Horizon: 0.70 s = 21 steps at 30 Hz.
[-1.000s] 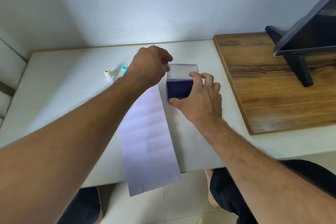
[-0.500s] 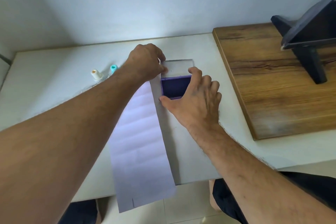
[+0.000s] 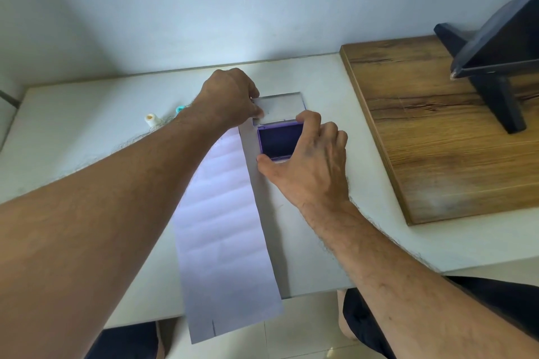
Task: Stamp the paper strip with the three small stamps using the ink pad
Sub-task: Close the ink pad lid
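Note:
A purple ink pad lies open on the white table, its clear lid folded back flat behind it. My left hand pinches the lid's left edge. My right hand grips the pad's base, thumb at the near corner and fingers on the right side. A long white paper strip runs from beside the pad toward me and hangs over the table's front edge. A cream stamp and a teal stamp stand left of my left wrist; the teal one is partly hidden. A third stamp is not visible.
A wooden board covers the table's right side, with a dark stand on its far part. A wall rises right behind the table. My knees show below the front edge.
The clear lid has swung from nearly upright to lying flat behind the pad. The camera view has shifted slightly; both hands stay on the ink pad.

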### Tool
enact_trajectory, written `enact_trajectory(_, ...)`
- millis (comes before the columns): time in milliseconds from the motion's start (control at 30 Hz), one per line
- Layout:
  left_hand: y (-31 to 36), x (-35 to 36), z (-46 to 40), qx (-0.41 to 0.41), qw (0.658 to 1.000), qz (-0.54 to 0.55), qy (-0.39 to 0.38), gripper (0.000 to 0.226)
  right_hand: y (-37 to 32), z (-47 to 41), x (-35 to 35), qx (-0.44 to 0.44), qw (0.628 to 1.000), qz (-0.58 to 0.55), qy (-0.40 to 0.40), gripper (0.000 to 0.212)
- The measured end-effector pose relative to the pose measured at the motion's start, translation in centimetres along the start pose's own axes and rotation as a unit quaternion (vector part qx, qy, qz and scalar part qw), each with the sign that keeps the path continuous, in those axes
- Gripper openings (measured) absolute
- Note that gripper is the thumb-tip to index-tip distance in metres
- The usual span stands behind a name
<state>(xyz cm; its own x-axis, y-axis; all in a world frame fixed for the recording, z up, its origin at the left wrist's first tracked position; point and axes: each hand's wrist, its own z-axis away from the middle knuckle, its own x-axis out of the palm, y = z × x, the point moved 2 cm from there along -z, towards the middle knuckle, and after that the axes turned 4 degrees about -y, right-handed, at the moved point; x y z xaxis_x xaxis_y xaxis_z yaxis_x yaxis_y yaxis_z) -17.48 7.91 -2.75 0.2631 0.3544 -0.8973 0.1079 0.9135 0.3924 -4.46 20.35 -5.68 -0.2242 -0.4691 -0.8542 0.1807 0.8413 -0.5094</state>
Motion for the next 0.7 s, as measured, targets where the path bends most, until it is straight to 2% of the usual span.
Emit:
enact_trajectory(400, 0.38, -0.12, -0.2, 0.0, 1.0, -0.011, -0.001, 0.04, 0.14, -0.36, -0.04, 0.002, 0.999, -0.043, -0.002, 0.087)
enact_trajectory(700, 0.59, 0.43, -0.73, 0.018, 1.0, 0.003, -0.019, 0.047, 0.25, -0.45, -0.28, 0.018, 0.995, -0.093, -0.015, 0.083)
